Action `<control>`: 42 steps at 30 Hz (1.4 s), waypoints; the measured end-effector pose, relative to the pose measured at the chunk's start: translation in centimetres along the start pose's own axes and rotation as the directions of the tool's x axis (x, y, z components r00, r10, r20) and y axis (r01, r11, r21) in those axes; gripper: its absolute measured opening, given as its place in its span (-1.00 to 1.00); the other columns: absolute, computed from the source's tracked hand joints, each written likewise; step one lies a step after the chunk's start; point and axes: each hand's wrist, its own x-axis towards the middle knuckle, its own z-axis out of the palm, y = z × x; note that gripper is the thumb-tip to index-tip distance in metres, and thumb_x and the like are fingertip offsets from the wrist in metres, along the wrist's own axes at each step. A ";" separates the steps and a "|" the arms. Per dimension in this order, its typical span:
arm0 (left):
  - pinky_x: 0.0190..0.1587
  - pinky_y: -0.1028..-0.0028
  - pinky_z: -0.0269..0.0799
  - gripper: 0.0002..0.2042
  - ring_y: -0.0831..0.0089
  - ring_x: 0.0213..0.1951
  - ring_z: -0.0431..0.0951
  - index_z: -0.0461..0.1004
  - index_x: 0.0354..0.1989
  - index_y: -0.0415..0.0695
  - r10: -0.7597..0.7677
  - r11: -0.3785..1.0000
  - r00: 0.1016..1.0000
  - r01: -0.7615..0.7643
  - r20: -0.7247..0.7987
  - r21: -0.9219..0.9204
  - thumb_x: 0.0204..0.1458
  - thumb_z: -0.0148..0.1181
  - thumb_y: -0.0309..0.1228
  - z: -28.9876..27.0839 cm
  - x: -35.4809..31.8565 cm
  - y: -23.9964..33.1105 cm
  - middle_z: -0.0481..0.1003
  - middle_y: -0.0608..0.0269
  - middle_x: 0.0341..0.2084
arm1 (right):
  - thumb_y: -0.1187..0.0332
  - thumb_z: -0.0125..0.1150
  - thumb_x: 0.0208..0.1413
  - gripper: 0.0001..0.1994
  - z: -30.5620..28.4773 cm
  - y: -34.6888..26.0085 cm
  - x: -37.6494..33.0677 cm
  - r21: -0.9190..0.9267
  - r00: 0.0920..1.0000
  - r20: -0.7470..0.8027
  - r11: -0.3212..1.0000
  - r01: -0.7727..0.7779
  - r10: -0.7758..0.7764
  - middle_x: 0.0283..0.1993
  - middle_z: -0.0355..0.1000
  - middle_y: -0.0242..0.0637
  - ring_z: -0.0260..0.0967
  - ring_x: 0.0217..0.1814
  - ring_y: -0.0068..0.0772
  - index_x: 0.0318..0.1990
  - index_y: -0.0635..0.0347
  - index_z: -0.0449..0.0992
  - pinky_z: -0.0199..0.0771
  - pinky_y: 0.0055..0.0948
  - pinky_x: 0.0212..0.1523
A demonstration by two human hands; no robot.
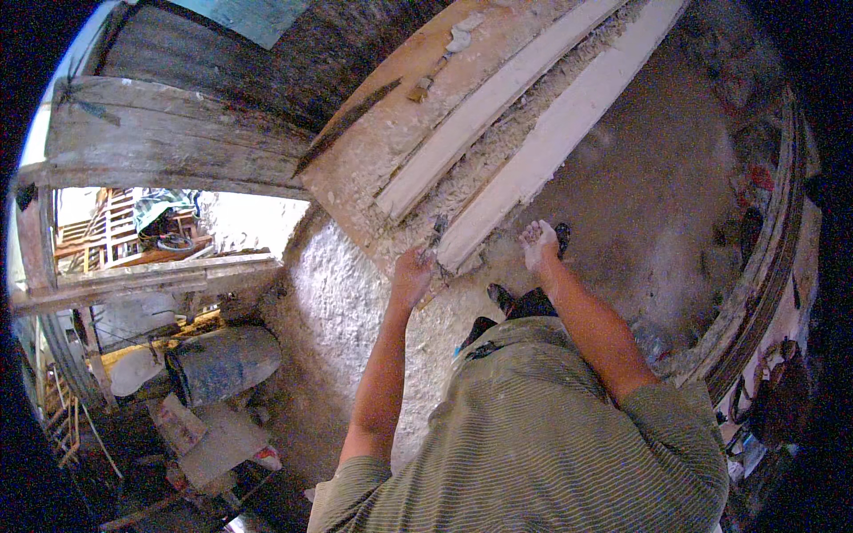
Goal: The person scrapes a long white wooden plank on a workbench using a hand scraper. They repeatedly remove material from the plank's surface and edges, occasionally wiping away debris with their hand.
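Note:
My left hand (412, 277) is closed around a small dark tool (438, 228), perhaps a scraper; its exact kind is too blurred to tell. The tool points up beside the near end of a long pale strip (551, 147). A second pale strip (498, 115) runs alongside on the left, with rough crumbly material (484, 147) between the two. Both lie lengthwise on a brown work board (373, 133). To the right of the near end, my right hand (538, 245) hangs over the floor, whitened with dust, its fingers loosely apart and nothing seen in them.
A brush-like tool (421, 90) and a white lump (464, 34) lie at the board's far left. Planks (178, 133) frame an opening on the left. Below it are a dark barrel (224, 362) and cardboard (222, 449). Clutter and a curved ledge (755, 293) line the right.

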 end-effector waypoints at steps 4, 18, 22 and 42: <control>-0.08 0.03 0.40 -0.68 -0.21 -0.20 0.50 0.51 -0.22 -0.34 0.028 0.986 1.000 -0.028 -0.001 0.167 0.03 0.17 -0.28 1.3 1.2 2.0 0.50 -0.30 -0.31 | 0.19 0.01 0.25 -0.81 -0.2 0.0 0.1 -0.011 0.999 0.035 1.000 -0.024 0.024 -0.36 0.37 -0.37 0.30 -0.30 -0.32 -0.33 0.06 0.40 0.35 -0.26 -0.11; 0.09 0.14 0.36 -0.59 -0.13 -0.03 0.49 0.48 -0.03 -0.31 0.151 0.986 0.980 -0.141 0.127 -0.085 0.11 0.13 -0.20 7.7 4.5 10.0 0.51 -0.22 -0.12 | 0.23 -0.02 0.26 -0.80 3.0 -4.5 -0.8 -0.006 0.996 0.003 0.996 -0.086 0.086 -0.32 0.43 -0.29 0.38 -0.24 -0.24 -0.33 0.09 0.43 0.40 -0.23 -0.10; -0.01 0.07 0.38 -0.69 -0.18 -0.11 0.48 0.51 -0.14 -0.31 0.107 0.994 0.980 -0.104 0.168 -0.025 0.07 0.13 -0.31 9.6 5.0 11.4 0.50 -0.26 -0.23 | 0.22 -0.03 0.27 -0.80 3.1 -5.4 -0.2 0.038 0.985 0.173 0.999 -0.009 0.002 -0.31 0.44 -0.30 0.40 -0.23 -0.24 -0.32 0.08 0.43 0.41 -0.23 -0.09; -0.04 0.01 0.36 -0.65 -0.23 -0.14 0.44 0.44 -0.13 -0.33 0.000 0.980 0.982 -0.037 0.189 0.193 0.10 0.11 -0.25 10.8 4.5 12.6 0.47 -0.29 -0.28 | 0.14 -0.16 0.32 -0.64 4.6 -5.1 3.1 -0.002 0.987 0.134 0.996 0.094 -0.093 -0.06 0.45 -0.21 0.38 0.01 -0.21 -0.01 0.26 0.37 0.37 -0.22 0.12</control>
